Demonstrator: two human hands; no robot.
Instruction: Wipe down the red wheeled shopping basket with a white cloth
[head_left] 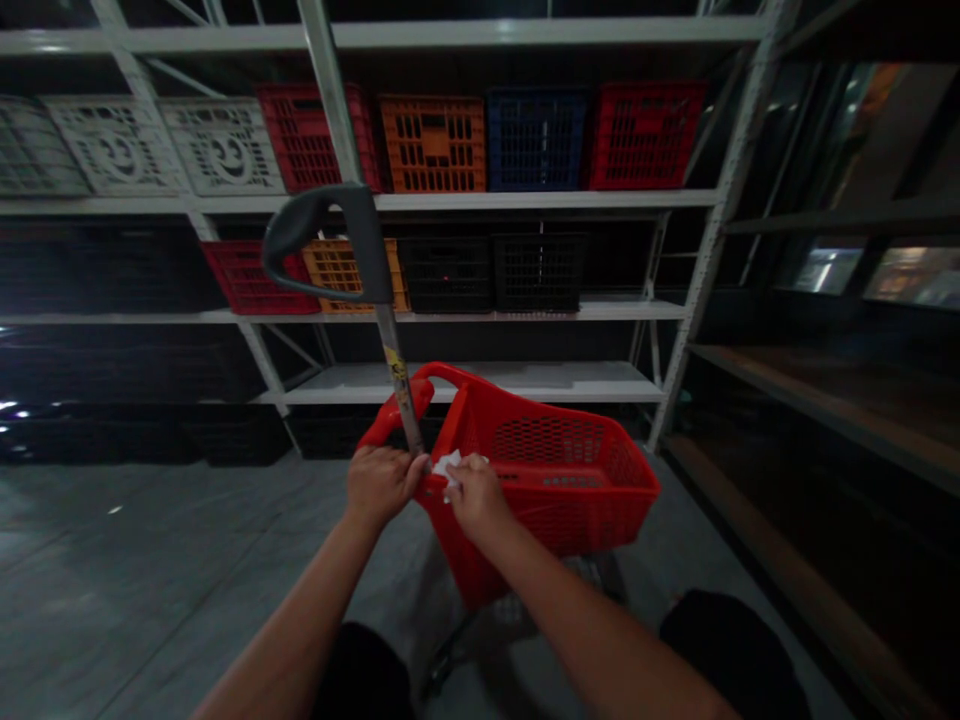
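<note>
A red plastic shopping cart (570,520) with a perforated basket stands in front of me. My left hand (382,482) is closed on the cart's red handle (386,420), its thumb near the foot of a metal pole (401,385). That pole rises past a dark grey loop handle (367,245) and carries a yellow sticker. Between the fingers of my right hand (476,495) is a crumpled white wipe (448,465), pressed against the basket's near rim beside my left thumb. Whether it is paper or cloth I cannot tell.
White metal shelving (525,202) spans the back, holding red, orange, blue, white and black crates, among them an orange crate (435,145). Dark shelves (810,400) run along the right. Grey floor (187,560) lies below, with my knees at the bottom edge.
</note>
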